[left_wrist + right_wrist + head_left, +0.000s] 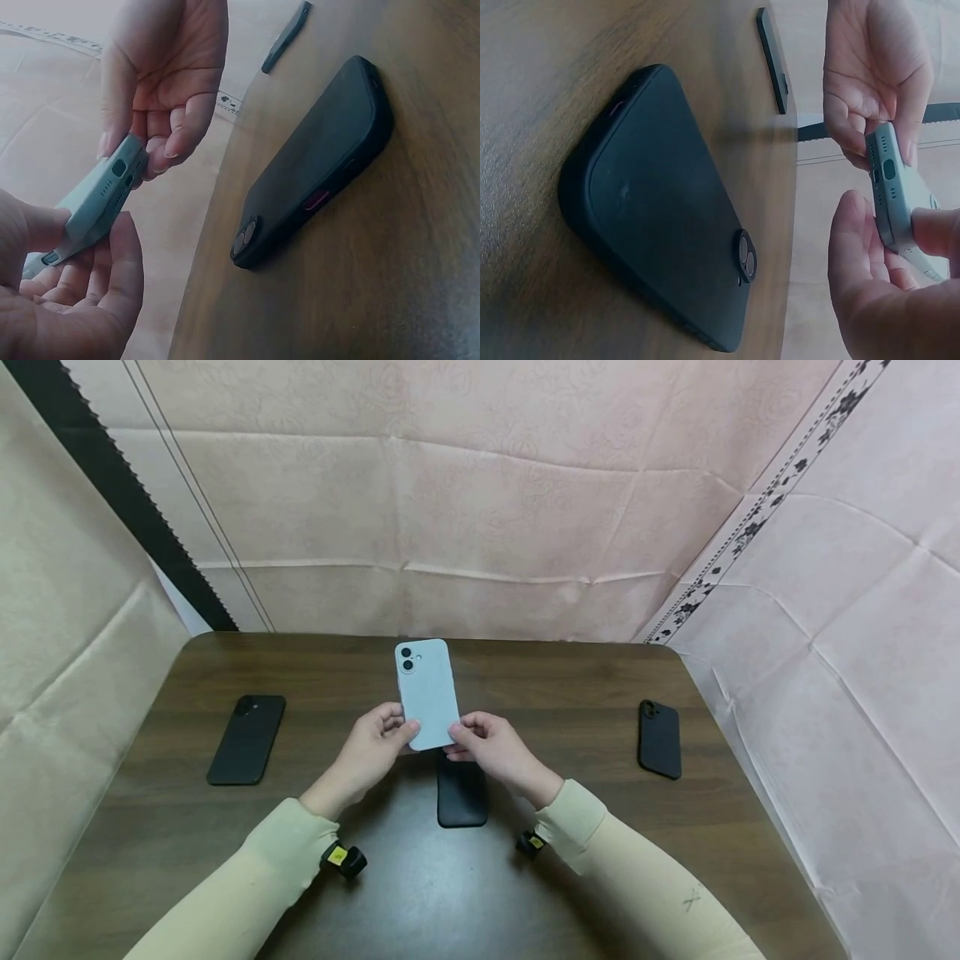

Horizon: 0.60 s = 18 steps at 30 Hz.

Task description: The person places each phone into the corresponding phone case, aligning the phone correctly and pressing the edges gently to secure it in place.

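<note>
A light blue phone [429, 693], with its camera side up, is held above the table by both hands. My left hand [378, 739] pinches its lower left corner between thumb and curled fingers. On the lower right corner, my right hand [498, 752] grips in the same way. Both wrist views show the bottom edge of the phone [112, 184] with port openings and small holes; in the right wrist view two openings sit side by side on the phone [892, 187]. Whether a case is around it I cannot tell. Below lies a black phone [461, 793], its top partly hidden.
A black phone [246, 739] lies at the left of the brown wooden table [165, 860], and a smaller-looking black phone [660, 739] at the right. Pale creased cloth [450, 510] hangs behind the table and along both sides.
</note>
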Each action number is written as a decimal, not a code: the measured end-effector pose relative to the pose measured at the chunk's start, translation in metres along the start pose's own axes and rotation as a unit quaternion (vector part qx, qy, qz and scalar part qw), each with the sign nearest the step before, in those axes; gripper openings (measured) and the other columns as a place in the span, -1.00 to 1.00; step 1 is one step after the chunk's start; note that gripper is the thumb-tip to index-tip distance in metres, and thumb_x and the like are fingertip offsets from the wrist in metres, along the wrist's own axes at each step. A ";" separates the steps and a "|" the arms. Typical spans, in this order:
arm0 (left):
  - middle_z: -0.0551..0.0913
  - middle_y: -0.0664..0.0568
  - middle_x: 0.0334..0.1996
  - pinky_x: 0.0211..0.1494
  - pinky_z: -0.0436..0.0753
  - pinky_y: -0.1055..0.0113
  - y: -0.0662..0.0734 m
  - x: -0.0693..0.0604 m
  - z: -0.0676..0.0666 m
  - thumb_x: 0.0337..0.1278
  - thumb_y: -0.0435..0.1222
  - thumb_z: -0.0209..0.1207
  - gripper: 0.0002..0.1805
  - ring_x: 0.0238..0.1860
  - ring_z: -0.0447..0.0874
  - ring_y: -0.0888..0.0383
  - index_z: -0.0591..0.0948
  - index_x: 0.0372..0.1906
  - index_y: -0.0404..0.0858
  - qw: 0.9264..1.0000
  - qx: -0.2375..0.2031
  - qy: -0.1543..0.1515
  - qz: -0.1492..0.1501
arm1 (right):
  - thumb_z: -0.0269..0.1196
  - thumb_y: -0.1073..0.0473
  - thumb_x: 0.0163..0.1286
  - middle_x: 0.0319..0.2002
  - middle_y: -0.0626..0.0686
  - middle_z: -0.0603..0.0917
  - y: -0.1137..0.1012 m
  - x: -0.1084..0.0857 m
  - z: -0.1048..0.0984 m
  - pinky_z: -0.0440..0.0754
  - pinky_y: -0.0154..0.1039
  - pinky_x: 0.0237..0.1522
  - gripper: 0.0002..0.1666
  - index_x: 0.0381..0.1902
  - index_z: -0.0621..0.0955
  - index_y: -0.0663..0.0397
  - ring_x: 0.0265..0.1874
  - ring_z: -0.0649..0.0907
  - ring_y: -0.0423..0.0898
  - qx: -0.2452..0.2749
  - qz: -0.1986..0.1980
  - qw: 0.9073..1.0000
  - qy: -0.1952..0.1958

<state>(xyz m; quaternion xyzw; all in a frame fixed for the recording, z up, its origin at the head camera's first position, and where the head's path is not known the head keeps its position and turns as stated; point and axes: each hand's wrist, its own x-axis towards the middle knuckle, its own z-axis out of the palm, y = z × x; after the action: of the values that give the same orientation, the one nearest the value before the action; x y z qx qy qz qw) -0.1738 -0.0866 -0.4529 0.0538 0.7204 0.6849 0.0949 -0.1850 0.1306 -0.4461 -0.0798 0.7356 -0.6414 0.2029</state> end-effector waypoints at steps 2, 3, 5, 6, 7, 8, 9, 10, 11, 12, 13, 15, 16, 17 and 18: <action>0.64 -0.14 -0.06 -0.03 0.64 0.18 0.000 0.000 0.000 0.37 -0.22 0.13 -0.66 -0.11 0.68 0.01 0.47 0.11 -0.32 1.000 0.001 0.001 -0.002 | 0.20 0.12 0.43 -0.13 0.19 0.64 0.000 0.000 0.001 0.56 0.13 0.01 -0.71 -0.07 0.56 0.26 -0.22 0.71 0.05 0.000 -0.005 1.000 0.001; 0.64 -0.14 -0.06 -0.03 0.65 0.19 0.000 0.000 0.000 0.37 -0.22 0.12 -0.66 -0.10 0.68 0.01 0.47 0.11 -0.31 1.000 0.002 0.001 -0.004 | 0.21 0.12 0.43 -0.13 0.19 0.64 0.000 0.000 0.001 0.57 0.13 0.00 -0.71 -0.08 0.56 0.27 -0.23 0.71 0.05 -0.001 -0.007 1.000 0.002; 0.64 -0.14 -0.05 -0.04 0.65 0.21 -0.001 0.000 0.000 0.37 -0.22 0.13 -0.66 -0.10 0.68 0.01 0.47 0.12 -0.31 1.000 0.004 0.001 -0.007 | 0.20 0.13 0.43 -0.14 0.21 0.65 0.000 0.000 0.001 0.57 0.13 -0.01 -0.71 -0.08 0.56 0.29 -0.25 0.71 0.07 -0.004 -0.009 1.000 0.004; 0.64 -0.14 -0.05 -0.05 0.65 0.21 -0.001 0.000 0.000 0.37 -0.23 0.12 -0.66 -0.10 0.68 0.01 0.47 0.11 -0.31 1.000 0.003 0.000 -0.008 | 0.21 0.14 0.42 -0.14 0.23 0.65 0.001 0.000 0.002 0.57 0.13 -0.01 -0.71 -0.08 0.56 0.30 -0.25 0.71 0.09 -0.005 -0.009 1.000 0.005; 0.64 -0.14 -0.06 -0.05 0.65 0.21 -0.001 0.000 0.000 0.37 -0.23 0.12 -0.67 -0.10 0.68 0.01 0.47 0.11 -0.32 1.000 0.004 0.000 -0.008 | 0.20 0.15 0.42 -0.14 0.25 0.65 0.001 0.000 0.002 0.57 0.13 -0.01 -0.70 -0.08 0.56 0.31 -0.24 0.71 0.12 -0.006 -0.008 1.000 0.007; 0.64 -0.14 -0.06 -0.05 0.65 0.22 -0.001 0.000 0.000 0.37 -0.23 0.12 -0.67 -0.10 0.68 0.01 0.47 0.11 -0.32 1.000 0.005 0.000 -0.008 | 0.20 0.16 0.42 -0.13 0.27 0.65 0.001 -0.001 0.002 0.57 0.14 -0.01 -0.70 -0.08 0.56 0.33 -0.23 0.70 0.16 -0.007 -0.006 1.000 0.007; 0.64 -0.14 -0.06 -0.05 0.65 0.22 -0.001 0.000 0.000 0.38 -0.24 0.12 -0.67 -0.10 0.67 0.01 0.47 0.11 -0.32 1.000 0.007 -0.001 -0.008 | 0.20 0.17 0.42 -0.12 0.30 0.64 0.000 -0.001 0.003 0.56 0.15 -0.01 -0.70 -0.08 0.56 0.34 -0.22 0.70 0.20 -0.007 -0.004 1.000 0.008; 0.64 -0.14 -0.06 -0.05 0.65 0.22 -0.001 0.000 0.000 0.38 -0.24 0.11 -0.68 -0.10 0.67 0.01 0.47 0.11 -0.32 1.000 0.008 -0.002 -0.008 | 0.19 0.18 0.43 -0.11 0.33 0.64 0.000 -0.001 0.003 0.55 0.16 0.00 -0.71 -0.07 0.56 0.35 -0.20 0.69 0.23 -0.007 -0.003 1.000 0.008; 0.64 -0.14 -0.06 -0.05 0.65 0.22 -0.001 0.000 0.001 0.38 -0.24 0.11 -0.68 -0.10 0.67 0.01 0.47 0.11 -0.32 1.000 0.009 -0.002 -0.008 | 0.19 0.19 0.43 -0.11 0.35 0.63 -0.001 -0.002 0.003 0.55 0.16 0.00 -0.71 -0.07 0.55 0.36 -0.18 0.68 0.27 -0.007 0.000 1.000 0.008; 0.64 -0.14 -0.06 -0.05 0.65 0.21 -0.001 0.000 0.001 0.38 -0.24 0.11 -0.68 -0.10 0.67 0.02 0.47 0.11 -0.32 1.000 0.010 -0.003 -0.008 | 0.18 0.21 0.43 -0.10 0.37 0.63 -0.002 -0.003 0.004 0.55 0.16 0.00 -0.72 -0.07 0.55 0.37 -0.17 0.67 0.30 -0.007 0.001 1.000 0.009; 0.64 -0.14 -0.07 -0.05 0.65 0.22 -0.001 0.000 0.001 0.38 -0.24 0.11 -0.68 -0.10 0.67 0.02 0.47 0.11 -0.32 1.000 0.012 -0.003 -0.008 | 0.17 0.24 0.44 -0.09 0.39 0.62 -0.004 -0.004 0.005 0.55 0.16 0.00 -0.73 -0.07 0.55 0.39 -0.17 0.66 0.31 -0.009 0.002 1.000 0.008; 0.64 -0.13 -0.06 -0.05 0.65 0.21 -0.002 0.000 0.001 0.38 -0.24 0.11 -0.68 -0.09 0.67 0.02 0.47 0.11 -0.31 1.000 0.014 -0.003 -0.009 | 0.14 0.28 0.45 -0.09 0.42 0.61 -0.011 -0.008 0.007 0.55 0.15 -0.01 -0.75 -0.07 0.54 0.43 -0.17 0.66 0.32 -0.016 0.001 1.000 0.009; 0.64 -0.13 -0.07 -0.05 0.65 0.21 -0.002 0.001 0.001 0.38 -0.24 0.11 -0.68 -0.09 0.67 0.02 0.47 0.11 -0.31 1.000 0.014 -0.003 -0.009 | 0.13 0.29 0.46 -0.09 0.44 0.60 -0.015 -0.010 0.008 0.56 0.15 -0.01 -0.75 -0.08 0.53 0.45 -0.18 0.67 0.31 -0.020 0.000 1.000 0.010; 0.64 -0.13 -0.07 -0.05 0.65 0.22 -0.002 0.001 0.002 0.38 -0.24 0.11 -0.69 -0.09 0.67 0.02 0.47 0.11 -0.31 1.000 0.015 -0.003 -0.010 | 0.12 0.31 0.46 -0.10 0.45 0.60 -0.019 -0.013 0.009 0.56 0.14 -0.02 -0.76 -0.08 0.52 0.47 -0.18 0.67 0.31 -0.023 0.000 1.000 0.011; 0.64 -0.13 -0.07 -0.05 0.65 0.22 -0.001 0.001 0.002 0.38 -0.25 0.11 -0.69 -0.09 0.67 0.02 0.48 0.10 -0.31 1.000 0.015 -0.003 -0.010 | 0.12 0.32 0.46 -0.10 0.46 0.59 -0.022 -0.014 0.010 0.57 0.14 -0.02 -0.76 -0.08 0.51 0.49 -0.19 0.67 0.29 -0.027 -0.001 1.000 0.012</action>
<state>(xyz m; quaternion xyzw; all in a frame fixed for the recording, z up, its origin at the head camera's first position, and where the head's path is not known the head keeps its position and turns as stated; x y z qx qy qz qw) -0.1742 -0.0848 -0.4545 0.0504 0.7309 0.6728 0.1032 -0.1712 0.1235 -0.4228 -0.0783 0.7552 -0.6219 0.1917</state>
